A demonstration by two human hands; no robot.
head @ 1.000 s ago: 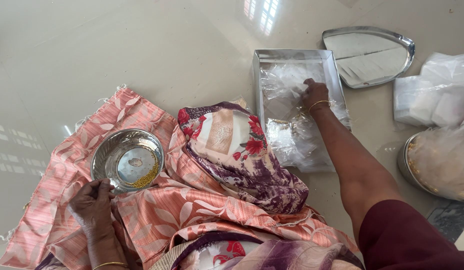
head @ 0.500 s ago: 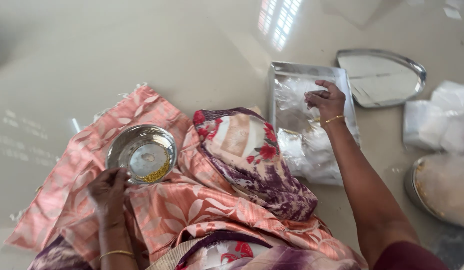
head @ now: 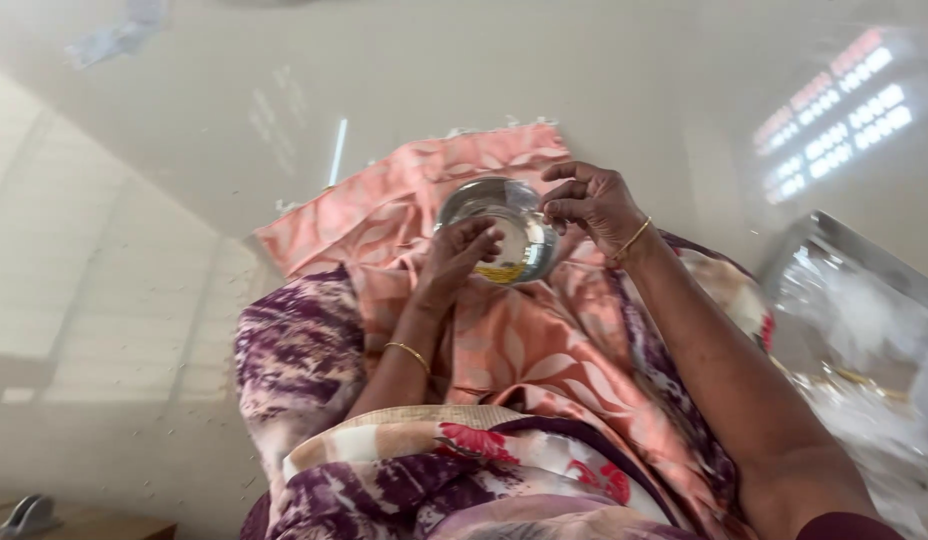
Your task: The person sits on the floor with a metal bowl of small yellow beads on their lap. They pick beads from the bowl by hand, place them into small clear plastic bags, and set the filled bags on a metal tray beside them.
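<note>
Between your two hands, on the peach flowered cloth (head: 504, 350) over your lap, sits the small steel bowl (head: 509, 225). Your left hand (head: 454, 262) lies against its near rim with the fingers bent and dipping into the bowl; your right hand (head: 589, 200) curls over the far rim, thumb and fingers drawn together as if pinching, though what they pinch, if anything, you cannot tell from here. The bowl looks light, stiff and smooth, so it will likely slide on the soft cloth and tip if pressed on one edge; the rim, taken from both sides, seems the safest hold. A little yellowish stuff shows at the bottom, below your left fingertips, too blurred to name. Off beyond your right forearm a steel tray (head: 834, 250) with white plastic wrapping (head: 864, 320) is smeared by motion and cut by the frame edge.
</note>
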